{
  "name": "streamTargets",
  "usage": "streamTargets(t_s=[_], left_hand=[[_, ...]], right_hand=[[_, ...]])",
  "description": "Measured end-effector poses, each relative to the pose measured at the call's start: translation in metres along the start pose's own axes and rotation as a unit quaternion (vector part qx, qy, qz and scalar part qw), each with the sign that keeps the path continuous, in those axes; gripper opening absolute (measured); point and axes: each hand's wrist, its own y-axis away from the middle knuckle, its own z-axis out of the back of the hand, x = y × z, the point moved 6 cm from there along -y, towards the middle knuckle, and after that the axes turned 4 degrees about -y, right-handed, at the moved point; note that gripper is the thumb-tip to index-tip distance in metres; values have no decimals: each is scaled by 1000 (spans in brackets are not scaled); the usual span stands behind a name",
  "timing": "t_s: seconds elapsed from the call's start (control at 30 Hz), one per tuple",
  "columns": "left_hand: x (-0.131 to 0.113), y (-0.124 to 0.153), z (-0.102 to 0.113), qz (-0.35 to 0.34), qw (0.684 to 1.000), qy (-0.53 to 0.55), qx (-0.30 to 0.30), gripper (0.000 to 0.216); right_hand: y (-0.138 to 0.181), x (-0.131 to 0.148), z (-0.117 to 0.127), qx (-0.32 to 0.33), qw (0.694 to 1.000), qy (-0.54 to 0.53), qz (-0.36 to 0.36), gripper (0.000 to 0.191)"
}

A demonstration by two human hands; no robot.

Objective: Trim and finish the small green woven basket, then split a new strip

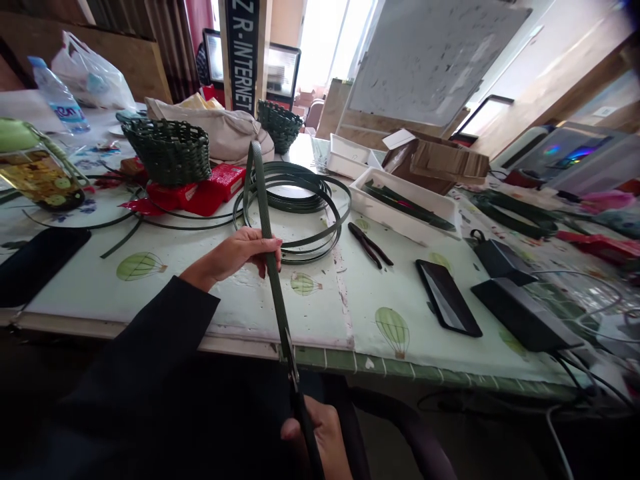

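My left hand point(243, 252) pinches a dark green flat strap point(277, 303) between thumb and fingers, above the table's front part. From there the strap rises, bends over in a loop and runs back towards a coil of the same strap point(300, 190). In my right hand point(323, 430) is a pair of black-handled scissors point(294, 377), low in front of the table edge. Their blades point up and lie along the strap's lower end; whether they cut into it I cannot tell. My right fingers are partly hidden behind the handles.
Pliers point(369, 245) and a black phone point(447, 297) lie to the right of the coil. Behind them stands a white tray point(407, 223) holding dark strips. Woven green baskets point(173, 150), red packets point(220, 187) and a drink bottle point(37, 173) are on the left. Cables point(590, 373) hang at the right edge.
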Motion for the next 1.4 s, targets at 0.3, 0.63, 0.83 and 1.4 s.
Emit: streamTargets(t_s=[0.3,0.63,0.83,1.4], left_hand=[[10,1,-8,64,996,13,66,28],[8,2,-8,57,996,32,66,26],[10,2,-12,62,995,28,74,28],[3,4,-15,56,995,48,62,27]], right_hand=[[4,-2,0,-2,999,-13,-40,65],[-1,-5,-2,36,998,-42,-34,64],[-4,1,-1,46,998,-36,-19,65],[0,16,-3,-19,999,-45,-4,66]])
